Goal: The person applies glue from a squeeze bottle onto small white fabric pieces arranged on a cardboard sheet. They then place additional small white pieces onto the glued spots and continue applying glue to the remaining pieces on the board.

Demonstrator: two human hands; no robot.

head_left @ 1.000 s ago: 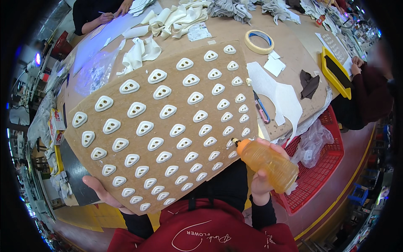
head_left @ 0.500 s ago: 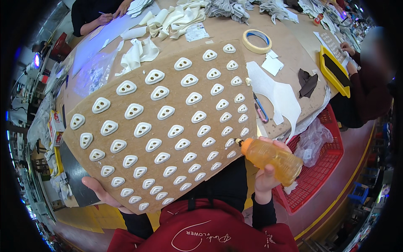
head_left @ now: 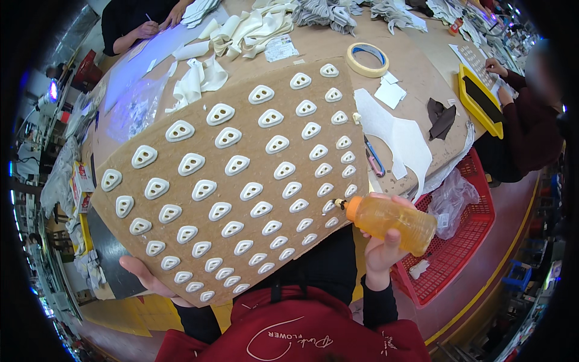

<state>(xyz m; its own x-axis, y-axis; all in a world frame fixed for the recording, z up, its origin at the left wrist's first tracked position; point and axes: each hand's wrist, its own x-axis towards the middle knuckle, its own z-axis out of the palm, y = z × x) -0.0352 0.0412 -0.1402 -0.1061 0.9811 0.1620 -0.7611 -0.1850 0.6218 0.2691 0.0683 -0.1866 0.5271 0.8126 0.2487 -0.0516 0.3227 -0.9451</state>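
Note:
A brown board [head_left: 180,192], tilted toward me, carries rows of small white rounded-triangle pieces [head_left: 270,148], each with two holes. My left hand [head_left: 148,279] grips the board's lower left edge, its thumb on show and the other fingers hidden underneath. A clear squeeze bottle [head_left: 398,224] of amber liquid lies nearly sideways in my right hand [head_left: 383,250], fingers wrapped round it. Its orange cap and dark nozzle point left, at a white piece near the board's right edge. Whether the tip touches that piece, I cannot tell.
Beyond the board lie a tape roll [head_left: 368,60], a cutter knife [head_left: 375,158], white sheet cutouts [head_left: 395,136] and cream fabric strips [head_left: 241,33]. A red basket [head_left: 461,241] with plastic bags stands at right. Other people work at the far left and right, one beside a yellow tray [head_left: 470,114].
The bottle and my right hand have shifted very slightly, the nozzle a little to the left. The board has tilted a touch; my left hand keeps its place.

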